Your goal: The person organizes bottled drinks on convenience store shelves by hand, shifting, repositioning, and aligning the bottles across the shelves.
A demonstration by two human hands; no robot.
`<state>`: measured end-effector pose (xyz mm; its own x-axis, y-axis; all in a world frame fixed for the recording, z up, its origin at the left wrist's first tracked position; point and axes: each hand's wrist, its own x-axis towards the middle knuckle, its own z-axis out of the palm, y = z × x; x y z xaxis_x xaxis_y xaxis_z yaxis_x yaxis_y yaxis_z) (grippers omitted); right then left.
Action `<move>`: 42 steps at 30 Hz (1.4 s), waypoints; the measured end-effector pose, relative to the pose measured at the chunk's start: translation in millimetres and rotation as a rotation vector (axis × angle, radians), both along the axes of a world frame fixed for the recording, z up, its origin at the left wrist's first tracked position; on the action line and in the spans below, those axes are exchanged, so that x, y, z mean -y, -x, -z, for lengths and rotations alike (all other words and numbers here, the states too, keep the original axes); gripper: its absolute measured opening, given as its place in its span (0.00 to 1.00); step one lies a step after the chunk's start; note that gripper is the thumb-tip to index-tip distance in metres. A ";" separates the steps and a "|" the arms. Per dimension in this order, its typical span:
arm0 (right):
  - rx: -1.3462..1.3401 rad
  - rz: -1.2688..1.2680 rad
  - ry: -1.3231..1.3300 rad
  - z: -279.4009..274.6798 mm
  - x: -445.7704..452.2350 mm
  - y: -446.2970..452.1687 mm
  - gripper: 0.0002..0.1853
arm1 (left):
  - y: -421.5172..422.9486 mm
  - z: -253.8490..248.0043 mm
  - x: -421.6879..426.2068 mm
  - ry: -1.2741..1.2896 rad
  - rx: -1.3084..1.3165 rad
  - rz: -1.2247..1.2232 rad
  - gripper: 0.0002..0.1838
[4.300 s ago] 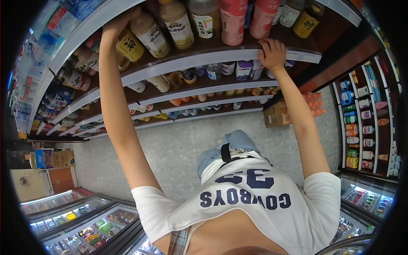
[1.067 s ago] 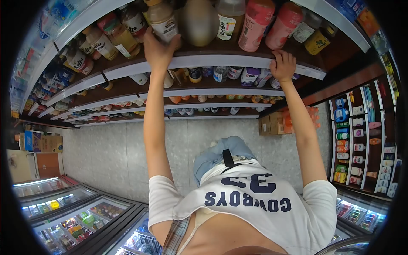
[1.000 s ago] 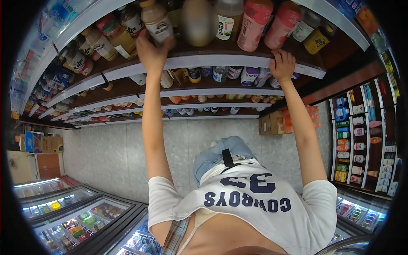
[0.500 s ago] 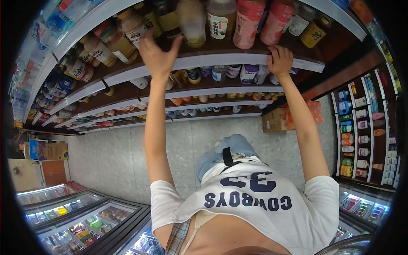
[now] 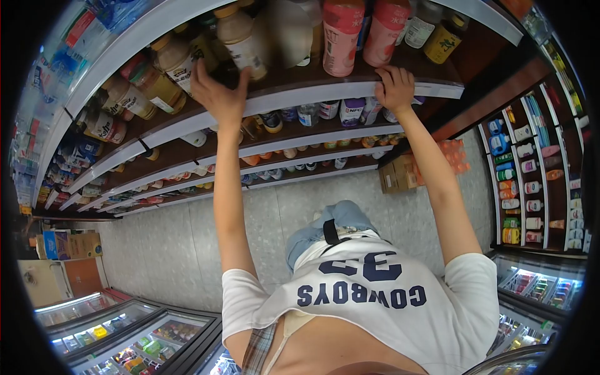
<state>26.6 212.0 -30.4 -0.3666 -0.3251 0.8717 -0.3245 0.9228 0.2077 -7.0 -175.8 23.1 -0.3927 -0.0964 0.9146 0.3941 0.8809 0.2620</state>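
Farthest left in the row by the hands, a green-tinted bottle (image 5: pixel 153 81) stands on the shelf (image 5: pixel 294 95), just beside a first pale bottle (image 5: pixel 173 60) with an orange cap. Next comes the left grip (image 5: pixel 220 74), its thumb and fingers spread well apart. The fingertips are right at the first pale bottle's right side; whether they touch cannot be told. The thumb points up in front of the base of a second pale bottle (image 5: pixel 240 39), contact again unclear. So one bottle lies on either side of that grip. Right of these come a blurred bottle (image 5: pixel 291 31), then two pink bottles (image 5: pixel 342 39). Below the right-hand pink one, the right grip (image 5: pixel 392 82) rests on the shelf's front edge, fingers slightly apart. Farther right stands a yellow-labelled bottle (image 5: pixel 445 40).
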 end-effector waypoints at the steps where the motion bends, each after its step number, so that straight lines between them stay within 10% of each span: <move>1: -0.006 0.001 0.001 0.8 -0.4 0.3 0.15 | -1.6 1.5 5.6 0.004 -0.011 -0.021 0.50; 24: 0.023 0.030 -0.022 2.3 -1.2 -0.1 0.16 | 9.1 29.6 30.7 0.022 -0.192 -0.032 0.31; 42: 0.116 0.080 0.012 17.6 -9.5 3.7 0.19 | 6.5 3.1 195.2 -0.160 0.090 0.041 0.39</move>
